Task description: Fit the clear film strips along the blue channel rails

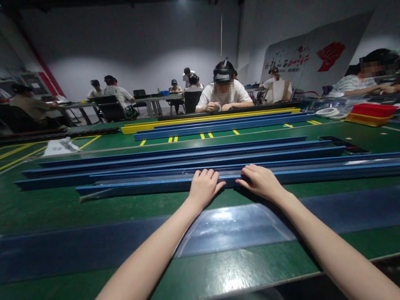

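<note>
A long blue plastic channel point(337, 170) runs across the table and past the right edge of the view. My left hand point(204, 189) grips it near the middle, fingers curled over into the trough and thumb along the near wall. A short distance to the right, my right hand point(262, 181) holds the same channel, its fingers bent over the near wall. Nearer to me, below both wrists, a wide strip of clear plastic point(68, 250) lies flat on the green tabletop. Just behind the gripped channel are several more blue channels point(55, 181), laid roughly parallel.
Farther back lie a yellow channel point(166, 124) and more blue ones. At right are a dark phone-like object point(346, 145), red and yellow trays point(371, 113) and a white coil point(329, 113). Crumpled white paper point(60, 146) sits at left. A person point(221, 92) leans on the far side.
</note>
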`<act>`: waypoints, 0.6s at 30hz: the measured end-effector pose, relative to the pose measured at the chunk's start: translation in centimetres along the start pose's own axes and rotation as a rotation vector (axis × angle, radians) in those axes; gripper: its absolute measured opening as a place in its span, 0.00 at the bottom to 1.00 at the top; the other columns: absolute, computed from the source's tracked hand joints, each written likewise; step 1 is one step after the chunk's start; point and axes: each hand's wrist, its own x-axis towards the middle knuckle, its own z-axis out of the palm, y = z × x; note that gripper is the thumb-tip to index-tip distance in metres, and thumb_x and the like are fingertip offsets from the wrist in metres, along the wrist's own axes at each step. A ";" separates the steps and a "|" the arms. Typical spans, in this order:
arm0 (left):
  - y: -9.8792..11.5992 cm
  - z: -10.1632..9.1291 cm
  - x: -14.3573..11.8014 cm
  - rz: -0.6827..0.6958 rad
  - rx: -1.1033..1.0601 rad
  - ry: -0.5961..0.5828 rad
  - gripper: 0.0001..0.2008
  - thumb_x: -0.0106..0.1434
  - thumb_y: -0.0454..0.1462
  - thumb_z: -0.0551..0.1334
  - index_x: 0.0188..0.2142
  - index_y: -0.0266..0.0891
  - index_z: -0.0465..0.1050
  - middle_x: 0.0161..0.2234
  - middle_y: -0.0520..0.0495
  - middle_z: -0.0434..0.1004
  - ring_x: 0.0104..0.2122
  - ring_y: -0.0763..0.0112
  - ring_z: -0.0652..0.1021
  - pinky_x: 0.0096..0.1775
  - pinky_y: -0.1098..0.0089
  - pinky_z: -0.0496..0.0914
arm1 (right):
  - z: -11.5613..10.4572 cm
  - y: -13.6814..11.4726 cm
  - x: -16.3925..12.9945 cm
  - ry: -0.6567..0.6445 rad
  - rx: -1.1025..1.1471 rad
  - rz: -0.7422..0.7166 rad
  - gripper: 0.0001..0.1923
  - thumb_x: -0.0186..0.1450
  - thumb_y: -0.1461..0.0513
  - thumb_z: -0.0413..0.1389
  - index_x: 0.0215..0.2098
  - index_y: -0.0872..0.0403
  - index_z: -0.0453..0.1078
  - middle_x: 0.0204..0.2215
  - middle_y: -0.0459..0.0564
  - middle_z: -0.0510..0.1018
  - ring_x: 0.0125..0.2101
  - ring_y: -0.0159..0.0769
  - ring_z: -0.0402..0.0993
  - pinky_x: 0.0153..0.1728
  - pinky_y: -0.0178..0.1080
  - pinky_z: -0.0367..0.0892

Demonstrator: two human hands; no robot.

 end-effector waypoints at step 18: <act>0.0 0.0 0.0 0.005 -0.005 0.004 0.15 0.63 0.46 0.52 0.32 0.37 0.67 0.32 0.45 0.72 0.33 0.64 0.70 0.35 0.64 0.57 | -0.5 0.0 0.0 -0.005 0.050 0.007 0.15 0.64 0.54 0.45 0.26 0.54 0.64 0.27 0.50 0.71 0.29 0.34 0.64 0.29 0.34 0.54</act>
